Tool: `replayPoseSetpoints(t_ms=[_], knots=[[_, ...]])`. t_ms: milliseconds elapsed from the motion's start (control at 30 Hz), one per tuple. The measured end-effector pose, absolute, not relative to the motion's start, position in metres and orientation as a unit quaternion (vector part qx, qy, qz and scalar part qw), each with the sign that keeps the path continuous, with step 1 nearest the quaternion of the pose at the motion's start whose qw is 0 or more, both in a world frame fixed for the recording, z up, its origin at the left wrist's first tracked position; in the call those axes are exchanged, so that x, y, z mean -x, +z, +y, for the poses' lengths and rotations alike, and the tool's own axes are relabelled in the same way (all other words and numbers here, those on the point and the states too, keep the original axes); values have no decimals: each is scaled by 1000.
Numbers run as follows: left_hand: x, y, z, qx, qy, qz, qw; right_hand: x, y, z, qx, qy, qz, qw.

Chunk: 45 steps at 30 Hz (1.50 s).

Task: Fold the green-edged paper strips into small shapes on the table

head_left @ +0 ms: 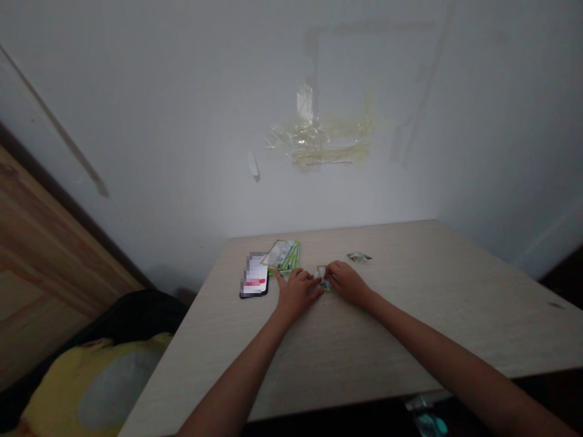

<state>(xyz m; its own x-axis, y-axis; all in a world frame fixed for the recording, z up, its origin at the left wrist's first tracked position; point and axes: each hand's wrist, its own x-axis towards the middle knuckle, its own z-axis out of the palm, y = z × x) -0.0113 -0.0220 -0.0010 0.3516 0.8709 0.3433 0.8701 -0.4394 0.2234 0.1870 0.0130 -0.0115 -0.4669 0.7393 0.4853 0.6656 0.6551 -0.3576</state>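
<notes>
A small green-and-white printed paper piece (324, 284) lies on the table between my two hands, partly covered by fingers. My right hand (348, 282) is closed, its fingertips pinching the paper's right side. From the other side my left hand (297, 294) rests with fingers apart, the fingertips touching the paper's left edge. Just beyond the left hand sits a stack of green-and-white printed sheets (291, 258). Behind my right hand lies a small folded-looking piece (359, 257) in similar green and white colours.
A phone (255, 278) with a lit, partly blurred screen lies left of the sheets, close to them. The pale wooden table (410, 285) meets a white wall (191, 121) with old tape. A yellow plush-looking item (59, 382) is at lower left, beside a wooden panel (31, 267).
</notes>
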Motion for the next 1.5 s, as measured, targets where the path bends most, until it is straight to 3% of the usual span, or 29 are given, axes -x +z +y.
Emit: replayPoseSetpoints(t_ms=[433, 800, 1500], knots=[[13, 0, -22, -831, 199, 520, -7, -191, 4, -2, 316, 78, -896, 301], [14, -1, -21, -834, 206, 512, -7, -198, -1, -9, 302, 142, -879, 340], [13, -2, -21, -832, 204, 516, -18, -199, -6, -9, 278, 418, -802, 324]])
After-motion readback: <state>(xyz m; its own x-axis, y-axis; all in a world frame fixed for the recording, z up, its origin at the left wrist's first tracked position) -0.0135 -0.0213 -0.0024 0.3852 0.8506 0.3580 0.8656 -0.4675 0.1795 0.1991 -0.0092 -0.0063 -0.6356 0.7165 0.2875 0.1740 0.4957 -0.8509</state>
